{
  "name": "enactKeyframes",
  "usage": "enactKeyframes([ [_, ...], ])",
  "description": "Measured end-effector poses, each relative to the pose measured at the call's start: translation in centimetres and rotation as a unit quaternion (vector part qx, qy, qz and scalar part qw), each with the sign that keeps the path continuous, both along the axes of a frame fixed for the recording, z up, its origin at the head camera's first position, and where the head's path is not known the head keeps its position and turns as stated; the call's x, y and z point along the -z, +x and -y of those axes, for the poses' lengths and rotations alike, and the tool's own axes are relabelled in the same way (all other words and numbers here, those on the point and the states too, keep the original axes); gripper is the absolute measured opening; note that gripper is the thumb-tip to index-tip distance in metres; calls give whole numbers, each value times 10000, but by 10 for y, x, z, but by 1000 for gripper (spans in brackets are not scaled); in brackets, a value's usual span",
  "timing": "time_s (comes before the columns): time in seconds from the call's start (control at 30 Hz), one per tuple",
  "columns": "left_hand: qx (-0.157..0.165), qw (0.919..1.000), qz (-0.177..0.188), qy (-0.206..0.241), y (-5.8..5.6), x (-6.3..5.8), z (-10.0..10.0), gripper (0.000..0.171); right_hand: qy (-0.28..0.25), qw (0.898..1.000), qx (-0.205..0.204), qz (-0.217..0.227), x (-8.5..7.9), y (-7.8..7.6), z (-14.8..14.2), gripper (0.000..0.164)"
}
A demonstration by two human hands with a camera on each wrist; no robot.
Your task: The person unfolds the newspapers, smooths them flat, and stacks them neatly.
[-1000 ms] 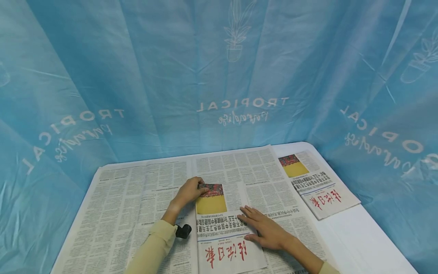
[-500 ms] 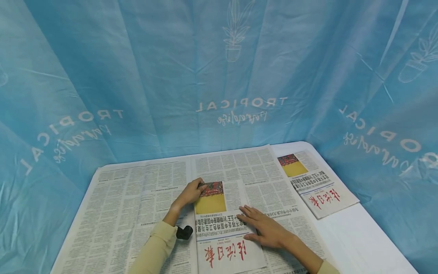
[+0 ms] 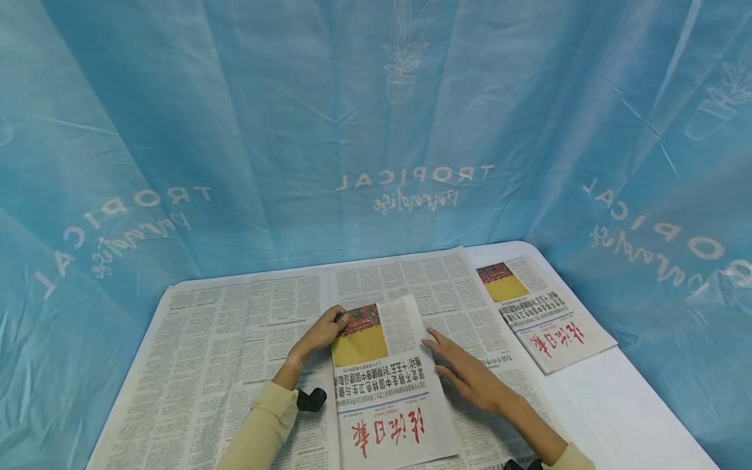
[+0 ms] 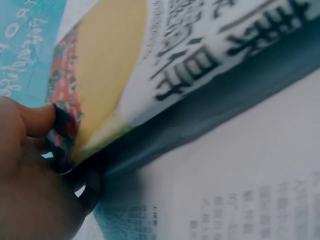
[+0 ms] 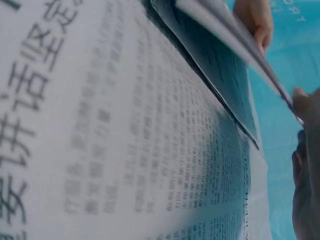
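A folded newspaper (image 3: 384, 391) with a yellow and red picture and large red characters lies over a spread newspaper. My left hand (image 3: 320, 333) pinches its far left corner, thumb on top and fingers beneath. In the left wrist view that hand (image 4: 30, 165) holds the printed corner raised, with a dark gap under the edge. At the right edge, my right hand (image 3: 470, 375) has its fingertips on the paper's side. The right wrist view shows the lifted edge running in between the thumb and fingers of the right hand (image 5: 310, 160).
The spread newspaper (image 3: 200, 365) covers most of the white table (image 3: 634, 405). A second folded newspaper (image 3: 546, 320) with the same front page lies at the right side of the table. A blue printed curtain (image 3: 282, 130) encloses the back and sides.
My right hand has gone from lying flat on the folded newspaper to its right edge. The paper's far end has risen, its far right corner most, while my left hand keeps its pinch.
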State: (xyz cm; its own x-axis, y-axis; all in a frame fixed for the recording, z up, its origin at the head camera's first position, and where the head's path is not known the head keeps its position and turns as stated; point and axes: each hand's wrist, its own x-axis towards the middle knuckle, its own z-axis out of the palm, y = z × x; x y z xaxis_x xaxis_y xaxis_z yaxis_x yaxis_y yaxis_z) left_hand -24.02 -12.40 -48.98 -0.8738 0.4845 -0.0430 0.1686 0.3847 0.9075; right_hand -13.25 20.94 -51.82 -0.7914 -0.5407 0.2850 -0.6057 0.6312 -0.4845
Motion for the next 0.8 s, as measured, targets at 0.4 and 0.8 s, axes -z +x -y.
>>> enactKeyframes([
  [0.4, -746, 9944, 173, 723, 2, 8, -2, 21, 720, 9968, -304, 164, 15, -4, 5, 69],
  [0.8, -812, 9942, 178, 685, 6, 5, 15, 25, 1482, 9858, -341, -710, 21, -5, 2, 62],
])
